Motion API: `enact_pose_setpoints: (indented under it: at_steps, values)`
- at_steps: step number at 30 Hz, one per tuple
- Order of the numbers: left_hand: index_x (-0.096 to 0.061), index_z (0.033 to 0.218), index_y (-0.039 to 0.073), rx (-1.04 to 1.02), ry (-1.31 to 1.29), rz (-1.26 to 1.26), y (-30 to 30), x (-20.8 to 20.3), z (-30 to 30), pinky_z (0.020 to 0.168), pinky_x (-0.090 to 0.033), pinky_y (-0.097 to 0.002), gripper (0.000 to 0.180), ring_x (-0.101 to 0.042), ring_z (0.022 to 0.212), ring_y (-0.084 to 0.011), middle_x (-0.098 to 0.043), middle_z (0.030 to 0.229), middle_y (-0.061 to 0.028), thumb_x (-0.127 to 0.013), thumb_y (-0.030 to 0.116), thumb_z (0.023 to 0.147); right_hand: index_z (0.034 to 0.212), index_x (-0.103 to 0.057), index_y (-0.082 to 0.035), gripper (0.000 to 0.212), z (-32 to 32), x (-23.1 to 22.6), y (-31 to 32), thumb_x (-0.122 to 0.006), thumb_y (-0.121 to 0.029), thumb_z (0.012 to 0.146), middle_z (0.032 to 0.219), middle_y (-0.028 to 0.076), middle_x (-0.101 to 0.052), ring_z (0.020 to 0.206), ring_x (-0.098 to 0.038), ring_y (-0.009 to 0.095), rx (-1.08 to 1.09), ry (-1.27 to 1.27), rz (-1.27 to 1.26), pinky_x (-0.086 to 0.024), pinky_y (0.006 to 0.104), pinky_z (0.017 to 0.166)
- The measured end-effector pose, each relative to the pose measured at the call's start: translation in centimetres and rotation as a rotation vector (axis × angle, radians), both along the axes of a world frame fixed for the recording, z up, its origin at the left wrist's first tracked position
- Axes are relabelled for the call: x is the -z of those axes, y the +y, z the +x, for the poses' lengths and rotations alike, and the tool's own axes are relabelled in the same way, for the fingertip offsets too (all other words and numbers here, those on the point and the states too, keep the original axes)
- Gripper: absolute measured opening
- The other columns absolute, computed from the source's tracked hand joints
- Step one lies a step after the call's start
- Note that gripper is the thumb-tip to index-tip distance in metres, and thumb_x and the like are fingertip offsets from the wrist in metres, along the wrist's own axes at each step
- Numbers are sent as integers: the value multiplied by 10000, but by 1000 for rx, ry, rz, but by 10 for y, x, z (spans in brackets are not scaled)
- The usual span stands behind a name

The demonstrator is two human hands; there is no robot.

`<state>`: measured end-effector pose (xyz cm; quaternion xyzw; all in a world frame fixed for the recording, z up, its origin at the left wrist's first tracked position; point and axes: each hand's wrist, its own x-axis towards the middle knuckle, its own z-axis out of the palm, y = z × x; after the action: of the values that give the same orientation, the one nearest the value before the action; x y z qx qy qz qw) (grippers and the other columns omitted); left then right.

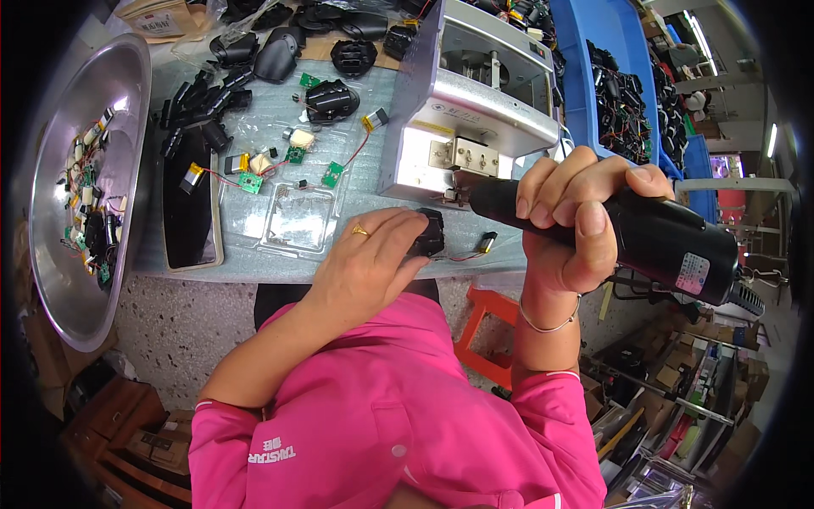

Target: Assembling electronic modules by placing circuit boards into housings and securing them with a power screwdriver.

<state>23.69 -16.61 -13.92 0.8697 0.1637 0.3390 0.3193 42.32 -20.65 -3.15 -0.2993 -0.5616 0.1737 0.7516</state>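
Note:
My left hand (373, 254) is closed around a small black plastic housing (433, 233) on the table, its fingers covering much of it. A little battery (487, 242) lies to the right of the housing, a red wire running toward it. With my right hand (585, 199) I grip a black electric screwdriver (670, 242), held almost level. Its tip points left, at the front of a silver screw feeder (475, 110), by the small metal block (465, 157); whether the bit holds a screw is too small to tell.
Left of the feeder lie green circuit boards (332, 174) with wired batteries, a clear plastic tray (297, 220) and a dark flat panel (188, 212). Black housings (332, 100) sit behind. A steel bowl (136, 76) stands far left; blue bins (585, 102) hold parts at right.

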Motion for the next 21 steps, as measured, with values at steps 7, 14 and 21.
enact_pose_setpoints:
  at_steps: [7, 14, 21]
  values:
    - [-559, 1231, 2, 4, 10, -17, 0, -1, 0, 934, -493, -390, 529, -601, 1093, -312, -635, 1186, -146, -796, 77, 765, 1256, -386, -122, 480, -7, -10, -8, -688, -49, 890, 706, 54, -516, 543, -490, 169, 11, 67, -18, -497, 341, 488]
    - [-561, 1229, 1, 0, 1, -8, 0, -1, 0, 936, -492, -391, 526, -607, 1091, -310, -639, 1185, -146, -796, 75, 764, 1249, -388, -125, 472, -5, -5, -3, -687, -51, 891, 709, 55, -522, 543, -494, 170, 48, -2, -26, -499, 352, 490]
    - [-560, 1231, 1, -3, -5, -14, 0, 0, 0, 934, -492, -392, 529, -606, 1089, -308, -639, 1179, -147, -796, 73, 764, 1254, -395, -123, 470, -7, -10, -12, -685, -50, 892, 710, 58, -522, 556, -501, 176, 5, 77, -32, -507, 354, 507]
